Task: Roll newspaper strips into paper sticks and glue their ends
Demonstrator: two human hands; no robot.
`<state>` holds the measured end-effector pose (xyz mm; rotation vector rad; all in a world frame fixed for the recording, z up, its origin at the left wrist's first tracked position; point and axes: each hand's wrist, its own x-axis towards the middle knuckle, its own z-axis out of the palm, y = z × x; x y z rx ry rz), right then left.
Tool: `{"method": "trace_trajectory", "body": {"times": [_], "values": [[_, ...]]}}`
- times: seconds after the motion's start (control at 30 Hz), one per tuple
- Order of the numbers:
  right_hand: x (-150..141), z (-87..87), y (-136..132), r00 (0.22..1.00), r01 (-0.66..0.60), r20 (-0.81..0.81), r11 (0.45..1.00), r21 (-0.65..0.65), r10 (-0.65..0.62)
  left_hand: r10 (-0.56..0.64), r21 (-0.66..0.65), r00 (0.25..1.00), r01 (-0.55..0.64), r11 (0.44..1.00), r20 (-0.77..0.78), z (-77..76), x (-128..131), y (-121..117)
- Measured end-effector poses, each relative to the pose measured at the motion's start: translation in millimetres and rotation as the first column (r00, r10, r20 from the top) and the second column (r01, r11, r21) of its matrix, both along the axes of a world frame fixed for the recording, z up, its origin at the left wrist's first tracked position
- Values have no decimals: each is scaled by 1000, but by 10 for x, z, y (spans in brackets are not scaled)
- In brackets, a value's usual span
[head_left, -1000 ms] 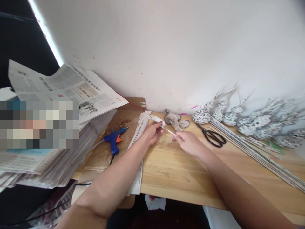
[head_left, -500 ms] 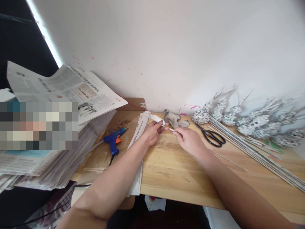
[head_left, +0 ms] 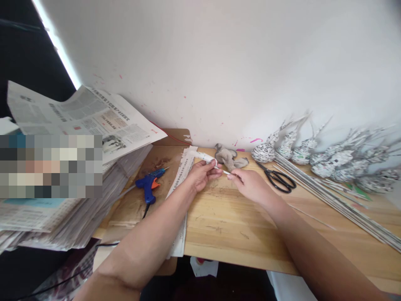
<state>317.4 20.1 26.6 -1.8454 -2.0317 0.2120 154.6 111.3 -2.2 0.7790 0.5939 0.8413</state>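
Observation:
My left hand is closed on a white newspaper strip, thumb on top, where the paper narrows into a thin rolled tube. My right hand pinches that tube just to the right, its fingers curled round it and partly hidden. A thin rod shows beyond my right wrist, roughly in line with the tube; whether the two join is hidden. Under my left forearm lies a stack of cut newspaper strips. A crumpled grey cloth sits just behind my hands.
A blue glue gun lies left on stained cardboard, beside stacked newspapers. To the right are black scissors, long paper rods and several woven paper pieces against the wall. A blurred patch covers the far left.
The thin rod beyond my right wrist has shifted right and slightly towards me. My right fingers have turned a little on the tube, and my left fingers have spread slightly.

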Motion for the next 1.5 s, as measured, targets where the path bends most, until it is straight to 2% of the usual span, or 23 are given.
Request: {"method": "trace_trajectory", "body": {"times": [0.1,0.17,0.4,0.57,0.63,0.83,0.9,1.03,1.1,1.27,1.33,1.43,1.5], "values": [[-47,-4,-10,995,-31,94,989,148,17,23,9,1000,-23,1000,-7,5,15,-12],[-71,-8,-9,992,-48,126,983,178,26,52,25,999,-52,998,-3,11,20,-13],[-29,-53,7,999,-39,-29,999,22,40,32,85,999,-31,996,-13,12,21,-3],[-75,-2,-13,995,-38,98,983,182,20,8,121,1000,-9,993,7,13,20,-20],[-88,8,-12,994,-38,107,982,187,18,3,113,1000,0,994,-19,15,14,-22],[-49,-39,8,994,-40,-101,999,-14,38,-2,87,999,6,996,-43,-3,21,-7],[-53,-38,2,996,-36,-81,999,12,37,2,90,999,1,996,-36,-9,30,-1],[-95,-17,-11,999,-30,33,989,144,25,11,88,999,-8,996,-37,-5,31,1],[-106,-21,-7,999,-28,47,990,137,21,8,85,1000,-5,996,-28,3,24,-3],[-86,-56,13,998,-18,-56,1000,17,19,32,26,999,-31,999,-33,13,11,2],[-81,-58,12,999,-23,-37,999,41,25,37,12,999,-37,999,-32,13,13,9],[-80,-52,8,999,-24,37,989,148,19,64,3,998,-64,998,-20,17,16,15],[-77,-52,8,997,-28,70,988,154,18,82,-6,996,-82,997,-26,25,15,12]]}}
